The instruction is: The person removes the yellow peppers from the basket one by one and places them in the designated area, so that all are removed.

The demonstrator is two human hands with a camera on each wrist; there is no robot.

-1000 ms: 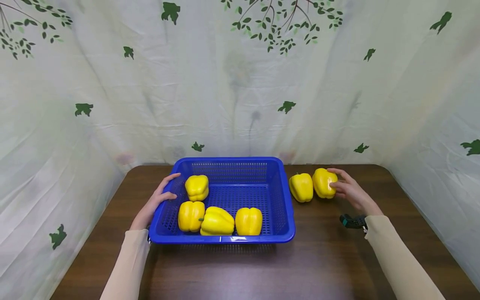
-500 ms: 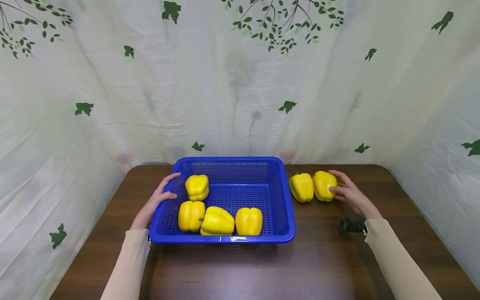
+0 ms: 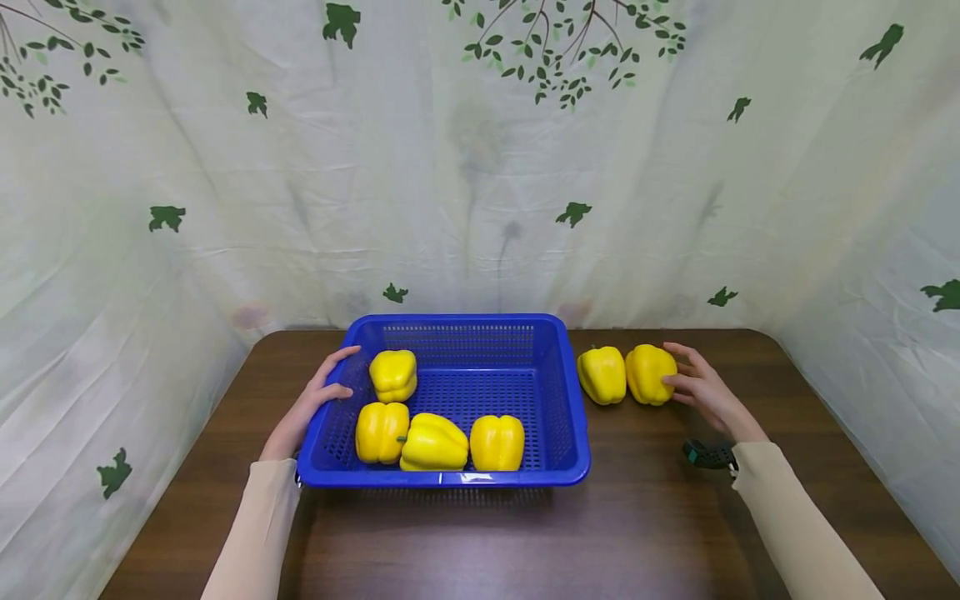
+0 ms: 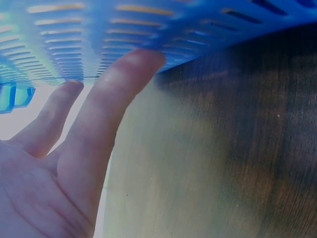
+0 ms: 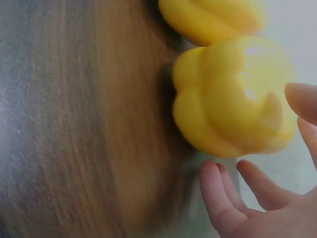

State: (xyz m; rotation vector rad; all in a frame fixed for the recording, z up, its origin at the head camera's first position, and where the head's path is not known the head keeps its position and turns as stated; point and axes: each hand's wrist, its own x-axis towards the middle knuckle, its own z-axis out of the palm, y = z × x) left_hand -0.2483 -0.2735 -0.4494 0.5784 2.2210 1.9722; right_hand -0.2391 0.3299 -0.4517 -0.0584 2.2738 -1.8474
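My left hand [image 3: 315, 396] touches the left side of a blue plastic basket [image 3: 465, 479], with straight fingers against the slotted wall in the left wrist view. Just right of a yellow bell pepper [image 3: 649, 375] is my right hand [image 3: 708, 392], fingers spread and loosely bent. In the right wrist view, fingertips [image 5: 208, 171] stand apart from that pepper [image 5: 223, 99], and the thumb hovers close at its side. A second yellow bell pepper [image 3: 602, 375] stands beside it, next to the basket. Several more yellow bell peppers [image 3: 435, 442] lie inside the basket along its left and near sides.
Everything rests on a dark brown wooden table [image 3: 480, 542]. A pale fabric curtain [image 3: 465, 192] with green leaf prints hangs behind and at both sides. A dark band [image 3: 708, 454] is on the right wrist.
The outer bell pepper has come down slightly onto the table, and my right hand has let go of it, drawing back a little to the right. The left hand and basket hold still.
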